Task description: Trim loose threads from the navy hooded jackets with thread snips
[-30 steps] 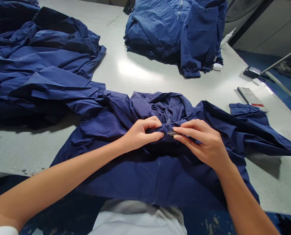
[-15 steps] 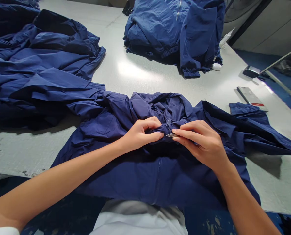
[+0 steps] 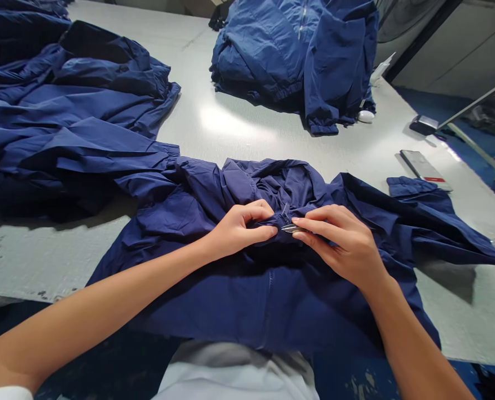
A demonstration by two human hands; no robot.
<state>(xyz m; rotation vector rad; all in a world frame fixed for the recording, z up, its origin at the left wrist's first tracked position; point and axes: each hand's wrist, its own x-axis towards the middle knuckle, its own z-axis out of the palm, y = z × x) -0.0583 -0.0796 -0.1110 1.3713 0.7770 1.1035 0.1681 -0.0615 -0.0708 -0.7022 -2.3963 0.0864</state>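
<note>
A navy blue jacket [image 3: 230,294] lies spread across the near edge of the table, its sleeves out to both sides. Near its collar, my left hand [image 3: 245,225] pinches a fold of the fabric between thumb and fingers, beside the zipper pull [image 3: 286,209]. In my right hand [image 3: 341,241] is a small pair of metal thread snips [image 3: 291,228], held between thumb and fingertips. The pointed blades face left, close to the pinched fabric. Whether they touch it I cannot tell. Most of the tool is hidden behind my right fingers.
A heap of navy jackets [image 3: 84,105] covers the left of the white table [image 3: 193,125]. Another stack of blue jackets [image 3: 264,55] stands at the back. On the right are a flat box [image 3: 424,166], a dark small device [image 3: 423,125] and a white rounded object [image 3: 365,116].
The snips' blades show more plainly and look slightly parted now. Both hands stay in nearly the same place on the jacket. The view has shifted very slightly.
</note>
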